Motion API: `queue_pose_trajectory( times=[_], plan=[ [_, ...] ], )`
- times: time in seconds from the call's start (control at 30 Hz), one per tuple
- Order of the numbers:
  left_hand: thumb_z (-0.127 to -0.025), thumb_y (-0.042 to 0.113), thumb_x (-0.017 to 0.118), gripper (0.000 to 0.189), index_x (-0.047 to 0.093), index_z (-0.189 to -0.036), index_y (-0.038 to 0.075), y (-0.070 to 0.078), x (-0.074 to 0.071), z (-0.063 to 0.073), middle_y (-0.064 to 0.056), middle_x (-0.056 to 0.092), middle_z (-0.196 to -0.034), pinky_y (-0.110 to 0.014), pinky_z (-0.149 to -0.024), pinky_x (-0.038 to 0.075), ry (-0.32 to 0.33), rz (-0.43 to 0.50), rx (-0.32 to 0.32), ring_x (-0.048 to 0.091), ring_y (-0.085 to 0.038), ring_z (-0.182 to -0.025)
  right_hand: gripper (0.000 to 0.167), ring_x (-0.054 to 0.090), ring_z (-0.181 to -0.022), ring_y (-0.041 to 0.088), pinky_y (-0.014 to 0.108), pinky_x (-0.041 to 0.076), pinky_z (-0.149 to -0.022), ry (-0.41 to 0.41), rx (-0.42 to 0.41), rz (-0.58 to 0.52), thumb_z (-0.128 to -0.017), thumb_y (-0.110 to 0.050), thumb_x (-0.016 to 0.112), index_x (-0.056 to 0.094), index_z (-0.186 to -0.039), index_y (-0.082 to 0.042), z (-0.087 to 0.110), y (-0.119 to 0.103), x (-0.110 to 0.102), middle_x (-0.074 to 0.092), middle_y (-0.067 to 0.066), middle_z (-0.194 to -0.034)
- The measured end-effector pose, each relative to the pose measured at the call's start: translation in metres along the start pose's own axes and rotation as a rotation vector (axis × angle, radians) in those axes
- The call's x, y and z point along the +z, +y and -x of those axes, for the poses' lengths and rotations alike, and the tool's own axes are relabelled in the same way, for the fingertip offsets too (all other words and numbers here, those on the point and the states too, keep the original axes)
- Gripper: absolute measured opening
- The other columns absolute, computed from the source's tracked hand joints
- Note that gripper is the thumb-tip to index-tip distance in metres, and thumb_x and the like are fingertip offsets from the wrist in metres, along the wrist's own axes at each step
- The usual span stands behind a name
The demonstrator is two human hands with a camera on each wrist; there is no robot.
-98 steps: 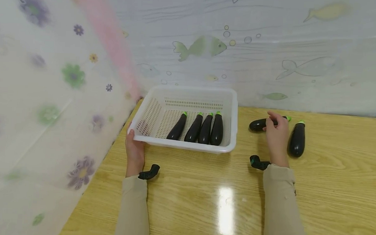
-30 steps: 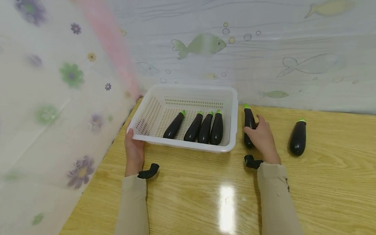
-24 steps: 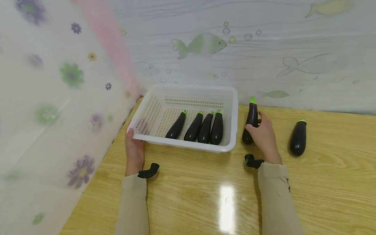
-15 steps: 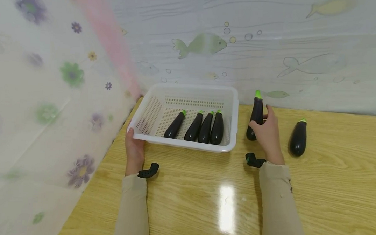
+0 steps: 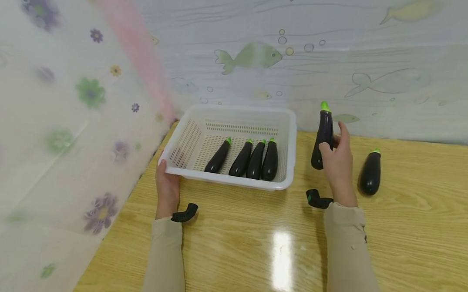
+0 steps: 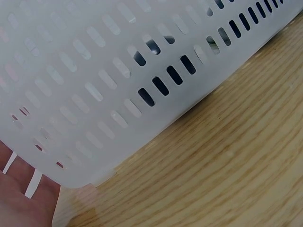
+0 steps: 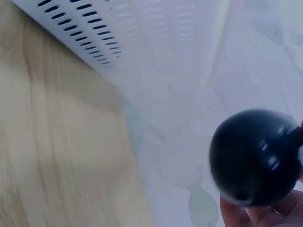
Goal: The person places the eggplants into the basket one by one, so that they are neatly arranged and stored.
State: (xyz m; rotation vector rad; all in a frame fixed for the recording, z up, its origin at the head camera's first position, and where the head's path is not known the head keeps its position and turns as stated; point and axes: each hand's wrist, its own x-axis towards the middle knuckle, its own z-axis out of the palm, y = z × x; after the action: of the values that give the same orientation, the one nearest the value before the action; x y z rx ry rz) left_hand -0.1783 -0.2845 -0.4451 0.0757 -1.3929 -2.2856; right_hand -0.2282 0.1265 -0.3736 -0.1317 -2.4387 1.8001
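Note:
My right hand (image 5: pixel 338 164) grips a dark eggplant (image 5: pixel 324 131) between thumb and fingers, its green stem up, to the right of the basket. The rounded bottom of this eggplant (image 7: pixel 255 158) fills the right wrist view's lower right, with fingertips under it. At the front left corner of the white plastic basket (image 5: pixel 232 179), my left hand (image 5: pixel 167 186) holds the rim with the thumb on top. The left wrist view shows its fingers (image 6: pixel 28 198) along the slotted wall. Several eggplants lie inside the basket, among them a leftmost eggplant (image 5: pixel 218 157) spaced apart.
Another eggplant (image 5: pixel 370 173) lies on the wooden table (image 5: pixel 245 238), right of my right hand. A fish-patterned sheet (image 5: pixel 246 55) hangs along the table's back edge, and a flowered sheet (image 5: pixel 87 135) borders the left side.
The right hand first turned the eggplant from sideways to stem-back beside the basket. Since then it has raised the eggplant and shifted it slightly right. The left hand stays at the basket corner.

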Motion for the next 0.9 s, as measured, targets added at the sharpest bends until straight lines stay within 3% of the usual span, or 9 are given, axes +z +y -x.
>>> queue_pose_trajectory(
  times=[0.23, 0.57, 0.73, 0.8, 0.9],
  plan=[
    [-0.091, 0.035, 0.044, 0.052, 0.031, -0.138, 0.017, 0.001, 0.0, 0.001, -0.007, 0.036, -0.137, -0.037, -0.099, 0.027, 0.005, -0.022, -0.012, 0.036, -0.023, -0.123, 0.06, 0.047, -0.102, 0.019, 0.034, 0.041, -0.072, 0.012, -0.025, -0.056, -0.089, -0.026, 0.032, 0.002, -0.139, -0.042, 0.003, -0.003, -0.003, 0.038, 0.007, -0.128],
    [-0.091, 0.034, 0.043, 0.051, 0.03, -0.138, 0.018, 0.003, 0.001, 0.001, -0.006, 0.035, -0.137, -0.039, -0.1, 0.025, 0.0, -0.021, -0.016, 0.035, -0.023, -0.124, 0.053, 0.047, -0.11, 0.026, 0.043, 0.04, -0.084, -0.012, -0.05, -0.086, -0.092, -0.04, 0.036, 0.007, -0.135, -0.049, 0.008, -0.016, 0.004, 0.029, 0.008, -0.137],
    [-0.091, 0.033, 0.042, 0.051, 0.031, -0.138, 0.017, 0.004, 0.001, 0.002, -0.006, 0.035, -0.137, -0.038, -0.101, 0.025, 0.003, -0.024, -0.012, 0.035, -0.021, -0.124, 0.044, 0.032, -0.125, 0.02, 0.045, 0.032, -0.095, -0.043, -0.183, -0.039, -0.095, -0.037, 0.033, 0.021, -0.136, -0.045, 0.009, -0.02, 0.008, 0.022, -0.001, -0.144],
    [-0.091, 0.033, 0.043, 0.051, 0.031, -0.138, 0.018, 0.004, 0.002, 0.002, -0.006, 0.035, -0.137, -0.038, -0.101, 0.025, 0.007, -0.017, -0.016, 0.035, -0.022, -0.124, 0.042, 0.035, -0.121, 0.019, 0.041, 0.034, -0.091, -0.041, -0.249, -0.013, -0.095, -0.036, 0.033, 0.025, -0.136, -0.043, 0.011, -0.021, 0.01, 0.024, -0.003, -0.143],
    [-0.09, 0.033, 0.043, 0.051, 0.031, -0.138, 0.018, 0.004, 0.002, 0.002, -0.006, 0.035, -0.137, -0.038, -0.1, 0.025, 0.012, -0.013, -0.024, 0.035, -0.022, -0.124, 0.041, 0.046, -0.103, 0.019, 0.035, 0.039, -0.076, -0.033, -0.318, -0.007, -0.095, -0.034, 0.034, 0.029, -0.135, -0.042, 0.014, -0.025, 0.013, 0.031, -0.002, -0.137]
  ],
)
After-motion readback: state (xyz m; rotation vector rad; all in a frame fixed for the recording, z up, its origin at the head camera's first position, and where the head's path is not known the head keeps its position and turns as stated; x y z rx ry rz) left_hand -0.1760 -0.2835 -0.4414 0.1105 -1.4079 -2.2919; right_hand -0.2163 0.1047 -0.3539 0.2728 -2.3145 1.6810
